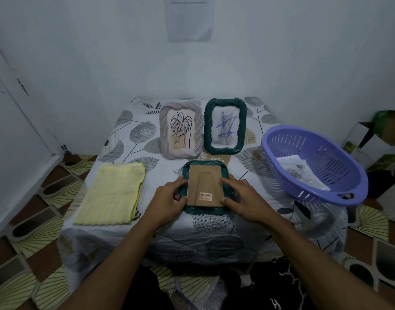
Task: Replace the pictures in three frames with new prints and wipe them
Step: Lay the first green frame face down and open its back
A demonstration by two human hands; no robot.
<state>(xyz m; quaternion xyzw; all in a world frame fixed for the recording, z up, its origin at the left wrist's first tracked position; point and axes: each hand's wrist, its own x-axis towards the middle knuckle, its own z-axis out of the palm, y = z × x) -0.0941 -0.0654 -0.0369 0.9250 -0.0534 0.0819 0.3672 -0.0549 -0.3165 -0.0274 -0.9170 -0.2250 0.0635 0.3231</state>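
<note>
My fingers [180, 182] of both hands clamp the face-down green frame [204, 210] by its edges on the surface [248, 229]. At my right, the purple basket [281, 162] holds loose prints [297, 168].

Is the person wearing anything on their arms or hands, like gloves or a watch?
No. The left hand and right hand are bare, with no gloves, rings or watch showing. Both forearms are bare too, with no sleeves in view all the way to the bottom edge of the picture.
</note>
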